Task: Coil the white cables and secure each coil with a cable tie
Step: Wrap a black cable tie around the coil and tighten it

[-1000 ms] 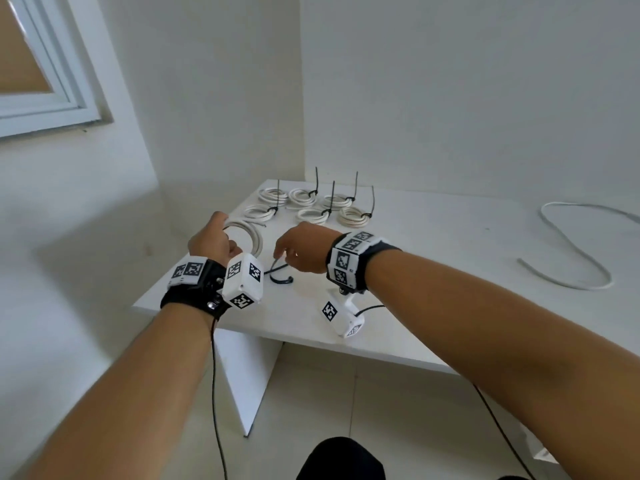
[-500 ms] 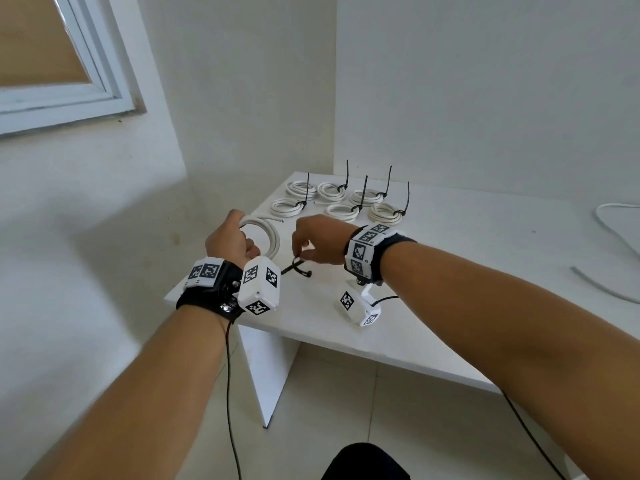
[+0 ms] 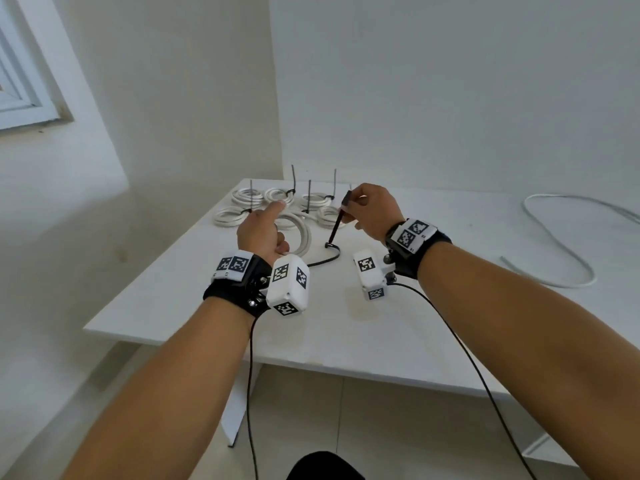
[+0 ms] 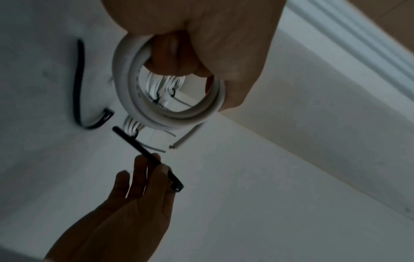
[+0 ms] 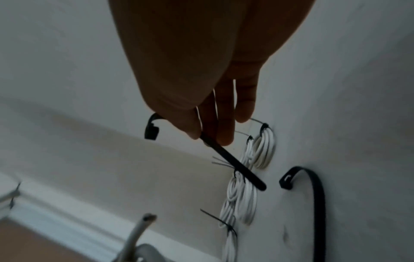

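The left hand (image 3: 260,232) grips a round coil of white cable (image 4: 143,99); beside that coil, the right hand (image 3: 375,211) pinches a straight black plastic cable tie (image 3: 340,218).

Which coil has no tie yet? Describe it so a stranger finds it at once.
On the white table in the corner, tied coils cluster at the far end. Nearer, the left hand grips one coil, the only one not yet tied.

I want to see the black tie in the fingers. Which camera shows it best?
The left wrist view: the whole cable tie shows, pinched by the right hand, head end included. The right wrist view has the palm hiding part of it. The head view shows it small and thin.
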Motion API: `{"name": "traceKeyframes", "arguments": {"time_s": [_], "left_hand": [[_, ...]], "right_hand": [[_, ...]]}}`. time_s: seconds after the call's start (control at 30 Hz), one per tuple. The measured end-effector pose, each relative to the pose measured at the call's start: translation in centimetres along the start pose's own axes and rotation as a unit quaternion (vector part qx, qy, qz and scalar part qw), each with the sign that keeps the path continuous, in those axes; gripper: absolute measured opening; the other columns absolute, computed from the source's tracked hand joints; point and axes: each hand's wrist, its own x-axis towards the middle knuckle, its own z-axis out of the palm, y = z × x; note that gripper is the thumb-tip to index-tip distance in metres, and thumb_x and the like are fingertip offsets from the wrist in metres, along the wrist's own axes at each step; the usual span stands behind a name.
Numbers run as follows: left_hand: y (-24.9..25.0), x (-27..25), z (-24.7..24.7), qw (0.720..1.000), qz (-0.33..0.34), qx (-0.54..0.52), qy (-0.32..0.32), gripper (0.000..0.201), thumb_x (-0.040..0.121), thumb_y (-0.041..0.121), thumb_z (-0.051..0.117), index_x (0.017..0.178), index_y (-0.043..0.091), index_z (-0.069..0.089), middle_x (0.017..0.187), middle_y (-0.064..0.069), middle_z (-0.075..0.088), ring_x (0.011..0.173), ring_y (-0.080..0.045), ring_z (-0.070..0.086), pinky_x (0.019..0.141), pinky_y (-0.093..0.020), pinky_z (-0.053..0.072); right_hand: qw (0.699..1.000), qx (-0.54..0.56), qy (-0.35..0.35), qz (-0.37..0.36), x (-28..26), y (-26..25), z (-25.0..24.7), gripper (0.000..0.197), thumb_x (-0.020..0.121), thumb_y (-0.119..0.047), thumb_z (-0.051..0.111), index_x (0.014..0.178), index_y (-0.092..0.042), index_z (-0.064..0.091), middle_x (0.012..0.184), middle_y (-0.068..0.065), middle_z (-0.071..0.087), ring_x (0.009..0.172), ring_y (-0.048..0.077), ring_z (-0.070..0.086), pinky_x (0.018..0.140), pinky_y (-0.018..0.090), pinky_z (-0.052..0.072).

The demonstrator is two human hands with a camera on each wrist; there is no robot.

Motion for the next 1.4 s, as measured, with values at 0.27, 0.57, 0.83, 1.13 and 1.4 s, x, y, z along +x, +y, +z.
{"name": "traceKeyframes", "arguments": {"time_s": [0.27, 0.57, 0.83, 1.13, 1.4], "left_hand": [[-4.4, -2.6, 9.2, 0.989, -0.045, 0.046, -0.137, 0.02, 0.086, 0.019, 0.067, 0.084, 0.015, 0.047, 0.05, 0.004, 0.022, 0.035, -0.011, 0.02, 0.038, -0.017, 0.018], [-8.6, -4.3, 14.8, 0.982, -0.067, 0.076, -0.159, 0.021, 0.084, 0.019, 0.066, 0.071, 0.01, 0.053, 0.045, 0.003, 0.037, 0.04, -0.014, 0.027, 0.04, -0.02, 0.019], [-9.9, -4.4, 15.9, 0.971, -0.112, 0.099, -0.186, 0.018, 0.08, 0.019, 0.07, 0.075, 0.011, 0.056, 0.06, -0.002, 0.027, 0.049, -0.015, 0.02, 0.045, -0.026, 0.018], [-9.5, -2.3, 15.1, 0.985, -0.118, 0.084, -0.099, 0.019, 0.074, 0.02, 0.071, 0.066, 0.013, 0.056, 0.052, 0.0, 0.032, 0.039, -0.018, 0.03, 0.047, -0.026, 0.031], [-9.1, -2.2, 14.3, 0.984, -0.107, 0.092, -0.113, 0.014, 0.078, 0.02, 0.067, 0.08, 0.012, 0.057, 0.053, -0.001, 0.032, 0.039, -0.016, 0.03, 0.042, -0.022, 0.029]], "right_hand": [[0.966, 0.208, -0.003, 0.155, -2.0, 2.9, -6.3, 0.015, 0.092, -0.008, 0.064, 0.103, 0.002, 0.064, 0.09, 0.015, 0.073, 0.071, 0.021, 0.07, 0.07, 0.033, 0.059], [0.98, -0.028, -0.17, 0.097, -4.1, 4.6, -11.4, 0.03, 0.094, -0.033, 0.065, 0.117, -0.014, 0.066, 0.12, 0.007, 0.068, 0.1, 0.021, 0.066, 0.089, 0.035, 0.054], [0.947, 0.203, -0.12, 0.219, -4.3, 6.5, -12.4, 0.032, 0.095, -0.015, 0.054, 0.122, 0.001, 0.062, 0.099, 0.022, 0.072, 0.084, 0.032, 0.07, 0.094, 0.049, 0.053], [0.998, 0.002, -0.065, -0.018, -6.1, 5.7, -13.1, 0.02, 0.094, -0.025, 0.059, 0.11, -0.035, 0.067, 0.115, -0.009, 0.068, 0.107, 0.012, 0.063, 0.092, 0.034, 0.051], [0.964, -0.179, -0.119, -0.159, -5.6, 5.6, -11.7, 0.025, 0.078, -0.027, 0.082, 0.1, -0.034, 0.074, 0.11, -0.012, 0.056, 0.103, 0.005, 0.05, 0.078, 0.004, 0.031]]}}
